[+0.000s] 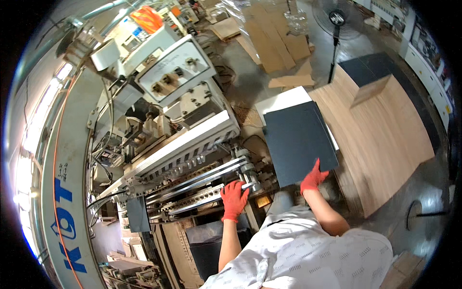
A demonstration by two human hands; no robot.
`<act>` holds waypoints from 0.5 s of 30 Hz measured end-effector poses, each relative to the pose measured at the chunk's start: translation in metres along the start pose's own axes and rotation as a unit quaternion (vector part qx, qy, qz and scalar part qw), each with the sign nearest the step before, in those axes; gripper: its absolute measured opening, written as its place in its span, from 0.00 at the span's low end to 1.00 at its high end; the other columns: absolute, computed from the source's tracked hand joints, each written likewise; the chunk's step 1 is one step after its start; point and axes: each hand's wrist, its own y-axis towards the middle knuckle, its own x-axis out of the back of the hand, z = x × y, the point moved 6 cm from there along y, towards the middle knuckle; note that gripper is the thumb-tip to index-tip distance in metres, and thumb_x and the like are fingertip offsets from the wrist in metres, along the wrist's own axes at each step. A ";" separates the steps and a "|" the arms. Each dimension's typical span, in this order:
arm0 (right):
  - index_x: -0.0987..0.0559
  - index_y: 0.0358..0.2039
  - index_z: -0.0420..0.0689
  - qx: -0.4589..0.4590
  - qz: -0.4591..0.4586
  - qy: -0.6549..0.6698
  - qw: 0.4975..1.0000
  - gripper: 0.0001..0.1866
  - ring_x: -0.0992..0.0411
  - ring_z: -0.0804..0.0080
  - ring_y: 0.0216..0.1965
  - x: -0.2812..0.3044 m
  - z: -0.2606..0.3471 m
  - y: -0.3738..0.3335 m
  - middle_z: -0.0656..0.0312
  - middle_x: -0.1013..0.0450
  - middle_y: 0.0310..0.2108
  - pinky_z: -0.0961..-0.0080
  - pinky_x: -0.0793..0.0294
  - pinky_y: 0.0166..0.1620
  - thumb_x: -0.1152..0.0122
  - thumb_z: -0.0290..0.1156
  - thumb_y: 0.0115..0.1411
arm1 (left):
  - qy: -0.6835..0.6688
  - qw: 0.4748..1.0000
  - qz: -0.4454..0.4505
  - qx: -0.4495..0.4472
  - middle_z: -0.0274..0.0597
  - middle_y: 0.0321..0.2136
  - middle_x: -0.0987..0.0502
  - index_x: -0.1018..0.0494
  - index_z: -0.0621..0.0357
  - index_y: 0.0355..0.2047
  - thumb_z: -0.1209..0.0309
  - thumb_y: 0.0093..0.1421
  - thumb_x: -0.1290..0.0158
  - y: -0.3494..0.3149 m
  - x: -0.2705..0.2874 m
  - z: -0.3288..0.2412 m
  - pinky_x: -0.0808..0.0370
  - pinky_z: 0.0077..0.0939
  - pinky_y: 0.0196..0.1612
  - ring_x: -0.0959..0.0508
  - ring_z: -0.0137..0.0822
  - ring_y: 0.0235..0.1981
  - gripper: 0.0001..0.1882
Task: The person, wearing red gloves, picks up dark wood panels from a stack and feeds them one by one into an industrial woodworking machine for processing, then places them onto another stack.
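Observation:
My left hand (pixel 234 200), in a red glove, lies on the near rail (pixel 195 201) of a machine, beside a short pale handle (pixel 249 185). Its fingers are spread over the rail, and their tips are partly out of sight. To the right, my right hand (pixel 314 179), also red-gloved, touches the near right corner of a dark grey panel (pixel 298 142). One finger points forward over the panel and another sticks out to the right. This panel lies on a white panel (pixel 284 100) that shows at its far edge.
Left stands a large machine with a control box (pixel 175 72) and a pale upright column (pixel 67 183). Wood-grain boards (pixel 380 144) are stacked at right. Beyond them are a standing fan (pixel 337 19) and flattened cardboard (pixel 274 36). Dark panels (pixel 211 250) sit below the rails.

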 end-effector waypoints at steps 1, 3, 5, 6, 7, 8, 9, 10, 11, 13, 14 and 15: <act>0.39 0.63 0.38 -0.012 -0.024 -0.056 0.998 0.37 0.37 0.55 0.63 -0.005 -0.003 0.004 0.49 0.37 0.63 0.59 0.34 0.61 0.37 0.48 0.63 | 0.004 1.000 0.005 0.007 0.37 0.52 0.26 0.26 0.43 0.50 0.53 0.61 0.45 -0.001 0.000 0.002 0.44 0.55 0.63 0.32 0.45 0.57 0.19; 0.39 0.63 0.38 -0.004 -0.039 -0.082 0.996 0.37 0.37 0.50 0.62 -0.016 -0.026 0.019 0.46 0.37 0.62 0.57 0.33 0.59 0.38 0.50 0.64 | 0.000 1.000 0.012 0.012 0.37 0.52 0.27 0.26 0.42 0.51 0.53 0.61 0.44 0.000 0.000 0.002 0.46 0.55 0.64 0.32 0.45 0.58 0.19; 0.39 0.63 0.38 0.006 -0.048 -0.104 0.993 0.37 0.37 0.46 0.61 -0.025 -0.024 0.023 0.42 0.36 0.60 0.54 0.32 0.58 0.39 0.51 0.64 | -0.003 1.000 0.020 0.011 0.38 0.52 0.27 0.26 0.42 0.51 0.54 0.61 0.44 0.001 0.000 -0.001 0.47 0.55 0.64 0.32 0.45 0.58 0.19; 0.39 0.63 0.39 -0.003 -0.084 -0.134 0.987 0.37 0.36 0.43 0.59 -0.029 -0.023 0.017 0.40 0.36 0.58 0.53 0.32 0.56 0.41 0.52 0.65 | -0.004 1.000 0.020 0.013 0.38 0.52 0.27 0.26 0.42 0.51 0.54 0.61 0.44 0.000 -0.001 -0.002 0.47 0.55 0.64 0.32 0.46 0.58 0.19; 0.39 0.63 0.39 -0.008 -0.100 -0.149 0.984 0.37 0.36 0.42 0.58 -0.032 -0.027 0.016 0.39 0.36 0.57 0.52 0.31 0.56 0.41 0.52 0.65 | -0.005 1.000 0.019 0.019 0.38 0.52 0.27 0.25 0.42 0.50 0.54 0.61 0.44 -0.002 0.000 0.000 0.47 0.55 0.65 0.32 0.46 0.58 0.19; 0.39 0.63 0.40 -0.013 -0.120 -0.162 0.979 0.36 0.36 0.40 0.57 -0.033 -0.029 0.018 0.38 0.36 0.56 0.51 0.31 0.55 0.42 0.52 0.65 | -0.005 1.000 0.021 0.014 0.38 0.52 0.27 0.25 0.42 0.50 0.54 0.61 0.44 -0.002 -0.001 -0.002 0.47 0.55 0.65 0.32 0.46 0.58 0.19; 0.40 0.63 0.41 0.005 -0.151 -0.182 0.972 0.36 0.35 0.40 0.56 -0.034 -0.040 0.024 0.38 0.35 0.55 0.51 0.31 0.54 0.42 0.52 0.66 | -0.001 1.000 0.014 0.006 0.39 0.51 0.27 0.25 0.43 0.50 0.55 0.62 0.44 -0.002 0.000 -0.004 0.46 0.53 0.63 0.32 0.47 0.57 0.18; 0.40 0.63 0.41 0.024 -0.178 -0.202 0.963 0.35 0.34 0.40 0.54 -0.036 -0.037 0.022 0.39 0.35 0.54 0.51 0.31 0.53 0.43 0.51 0.66 | 0.005 1.000 0.006 0.002 0.40 0.51 0.26 0.26 0.44 0.50 0.56 0.62 0.45 -0.003 0.002 -0.005 0.44 0.51 0.62 0.31 0.49 0.56 0.18; 0.40 0.63 0.41 0.023 -0.179 -0.201 0.963 0.35 0.34 0.40 0.54 -0.037 -0.037 0.024 0.39 0.35 0.54 0.51 0.31 0.53 0.43 0.51 0.66 | 0.000 1.000 0.010 0.006 0.40 0.51 0.26 0.25 0.44 0.50 0.56 0.62 0.44 -0.003 0.002 -0.004 0.45 0.50 0.62 0.31 0.49 0.56 0.18; 0.41 0.62 0.42 -0.030 -0.191 -0.168 0.967 0.34 0.34 0.43 0.54 -0.037 -0.041 0.027 0.41 0.35 0.55 0.52 0.31 0.53 0.42 0.51 0.66 | 0.004 1.000 0.006 0.004 0.40 0.51 0.26 0.25 0.44 0.50 0.56 0.61 0.44 -0.003 0.001 -0.004 0.45 0.50 0.63 0.31 0.49 0.56 0.18; 0.41 0.62 0.42 -0.031 -0.191 -0.167 0.967 0.34 0.34 0.43 0.54 -0.040 -0.041 0.032 0.41 0.35 0.55 0.52 0.31 0.53 0.42 0.51 0.66 | 0.007 1.000 0.001 0.003 0.39 0.51 0.26 0.25 0.44 0.50 0.56 0.61 0.44 -0.002 0.001 -0.005 0.45 0.50 0.63 0.31 0.49 0.56 0.18; 0.41 0.62 0.43 -0.021 -0.202 -0.146 0.968 0.35 0.34 0.44 0.55 -0.042 -0.041 0.037 0.40 0.36 0.56 0.53 0.31 0.53 0.42 0.52 0.65 | 0.007 1.000 0.001 0.002 0.39 0.51 0.26 0.25 0.44 0.50 0.56 0.61 0.44 -0.002 0.000 -0.005 0.45 0.50 0.63 0.31 0.49 0.56 0.18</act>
